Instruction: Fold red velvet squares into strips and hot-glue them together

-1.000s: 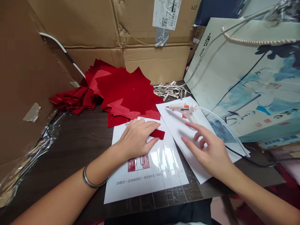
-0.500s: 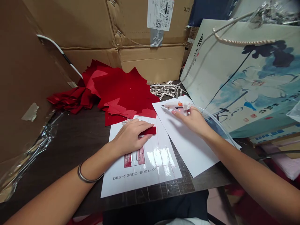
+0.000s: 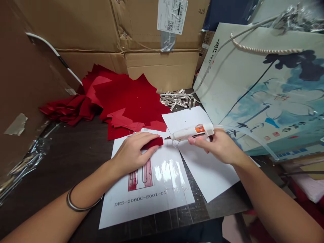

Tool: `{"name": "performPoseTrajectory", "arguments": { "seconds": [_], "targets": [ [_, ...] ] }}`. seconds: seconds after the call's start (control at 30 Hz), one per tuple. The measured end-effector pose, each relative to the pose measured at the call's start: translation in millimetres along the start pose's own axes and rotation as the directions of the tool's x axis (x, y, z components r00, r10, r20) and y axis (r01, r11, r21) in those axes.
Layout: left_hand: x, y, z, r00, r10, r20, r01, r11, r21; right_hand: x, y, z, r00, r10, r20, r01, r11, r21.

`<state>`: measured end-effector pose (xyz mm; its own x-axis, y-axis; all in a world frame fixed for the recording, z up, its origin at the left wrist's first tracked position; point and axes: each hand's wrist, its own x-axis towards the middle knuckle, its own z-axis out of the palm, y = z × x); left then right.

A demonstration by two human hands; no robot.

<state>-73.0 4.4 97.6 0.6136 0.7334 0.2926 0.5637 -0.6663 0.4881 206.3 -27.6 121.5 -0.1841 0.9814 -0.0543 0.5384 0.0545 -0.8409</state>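
Observation:
My left hand [image 3: 138, 150] is closed on a small strip of red velvety fabric [image 3: 158, 141], thumb below and fingers above, over a printed sheet [image 3: 172, 195] taped to the table. My right hand [image 3: 220, 145] grips a white hot glue gun [image 3: 187, 133] with an orange patch on its side. The gun's dark nozzle points left, a short way from the strip's right end. A thin loop of wire hangs under its front. Whether the nozzle touches the strip, I cannot tell.
Red fabric pieces [image 3: 126, 96] lie piled behind my left hand, with folded red pieces [image 3: 68, 108] at left. Metal clips [image 3: 178, 99] are heaped at the back. A blank white sheet [image 3: 212, 179] lies under the gun. Cardboard [image 3: 162, 69] and a painted paper bag [image 3: 243, 77] enclose the table [image 3: 83, 148].
My right hand has brought the glue gun nearer and down, its nozzle now close to the red strip's end. My left hand keeps its hold on the strip. The view has shifted slightly.

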Motion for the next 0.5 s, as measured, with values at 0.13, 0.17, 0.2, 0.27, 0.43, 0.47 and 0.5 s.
{"name": "performPoseTrajectory", "arguments": {
  "seconds": [0.13,0.17,0.2,0.27,0.43,0.47,0.5],
  "targets": [
    [0,0,0.0,1.0,0.012,-0.022,-0.012,1.0,0.005,0,-4,7,1.0,0.015,0.005,-0.015,0.997,-0.069],
    [0,-1,0.4,1.0,0.018,-0.022,-0.018,1.0,0.006,1,-5,9,1.0,0.011,0.011,-0.01,0.998,-0.067],
    [0,-1,0.7,1.0,0.021,-0.022,-0.021,1.0,0.008,1,-6,10,1.0,0.005,0.019,-0.004,0.998,-0.061],
    [-1,-1,1.4,1.0,0.016,-0.01,-0.016,1.0,0.015,1,-7,13,0.999,-0.014,0.047,0.016,0.999,-0.039],
    [-2,1,1.7,1.0,-0.02,0.008,0.02,1.0,0.005,3,-7,17,0.994,-0.026,0.109,0.034,0.997,-0.075],
    [-1,1,1.8,1.0,-0.028,-0.001,0.028,1.0,-0.002,3,-7,17,0.993,-0.021,0.119,0.034,0.994,-0.108],
    [-1,1,1.9,0.999,-0.039,-0.009,0.039,0.999,-0.007,4,-8,17,0.992,-0.016,0.126,0.035,0.989,-0.144]
  ]
}}
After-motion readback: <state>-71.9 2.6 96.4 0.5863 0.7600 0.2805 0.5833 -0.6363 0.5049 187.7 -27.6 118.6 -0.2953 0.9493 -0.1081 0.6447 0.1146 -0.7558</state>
